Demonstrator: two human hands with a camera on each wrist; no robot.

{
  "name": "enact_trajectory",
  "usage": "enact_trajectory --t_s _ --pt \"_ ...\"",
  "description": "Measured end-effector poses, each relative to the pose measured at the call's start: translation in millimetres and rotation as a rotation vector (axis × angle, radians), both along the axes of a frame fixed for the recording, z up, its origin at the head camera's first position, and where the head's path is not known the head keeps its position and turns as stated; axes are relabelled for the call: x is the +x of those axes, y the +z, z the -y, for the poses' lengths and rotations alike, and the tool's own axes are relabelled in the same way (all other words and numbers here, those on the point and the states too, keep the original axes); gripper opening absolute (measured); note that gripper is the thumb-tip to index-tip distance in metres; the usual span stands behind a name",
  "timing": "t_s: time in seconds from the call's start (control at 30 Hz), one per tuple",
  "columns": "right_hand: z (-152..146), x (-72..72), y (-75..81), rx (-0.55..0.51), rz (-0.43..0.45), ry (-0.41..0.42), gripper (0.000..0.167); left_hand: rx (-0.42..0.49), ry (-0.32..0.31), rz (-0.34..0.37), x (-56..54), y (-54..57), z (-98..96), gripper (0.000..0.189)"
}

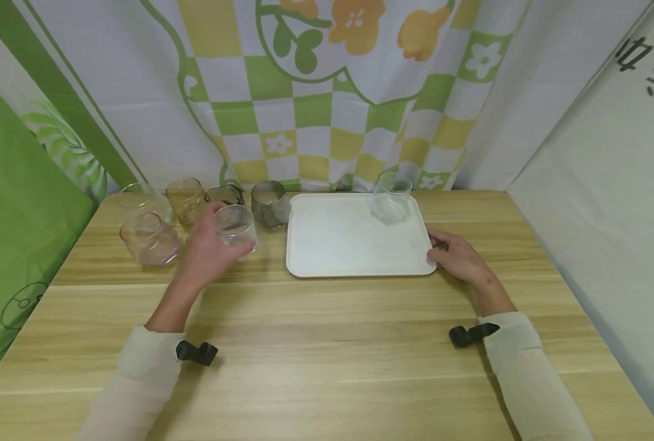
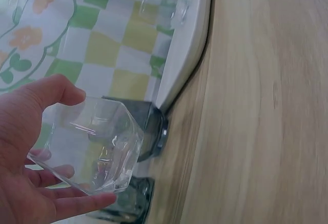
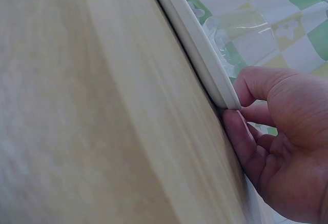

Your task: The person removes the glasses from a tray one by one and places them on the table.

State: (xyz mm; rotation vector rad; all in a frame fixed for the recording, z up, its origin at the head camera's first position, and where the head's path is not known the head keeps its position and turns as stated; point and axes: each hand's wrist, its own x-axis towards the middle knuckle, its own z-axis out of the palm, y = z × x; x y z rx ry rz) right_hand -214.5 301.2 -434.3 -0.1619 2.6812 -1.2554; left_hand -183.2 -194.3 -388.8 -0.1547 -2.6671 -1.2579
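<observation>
My left hand (image 1: 208,248) grips a clear glass (image 2: 105,147), thumb on one side and fingers on the other. The glass is held above the table, left of the white tray (image 1: 354,239). At the tray's right edge, my right hand (image 1: 459,257) pinches the rim near the front corner, as the right wrist view shows close up. Another clear glass (image 1: 391,199) stands on the tray at its back right. Just left of the tray is a grey glass (image 1: 270,205); a dark glass (image 1: 223,195) is partly hidden behind my left hand.
Further left on the wooden table (image 1: 327,349) stand an amber glass (image 1: 185,199), a pinkish glass (image 1: 149,240) and a clear rounded glass (image 1: 142,202). A checked green and yellow curtain (image 1: 316,110) hangs along the back edge; a white cloth wall (image 1: 608,153) borders the right.
</observation>
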Motion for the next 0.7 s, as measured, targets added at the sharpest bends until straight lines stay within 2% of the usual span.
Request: enact_trajectory --t_s 0.4,0.7 --pt "-0.8 -0.7 0.1 0.011 0.004 -0.008 0.061 0.005 0.034 0.061 2.6 -3.5 39.6 0.098" --pt "-0.9 0.2 0.6 -0.006 0.008 0.001 0.062 -0.020 0.095 0.056 3.1 -11.1 55.0 0.095"
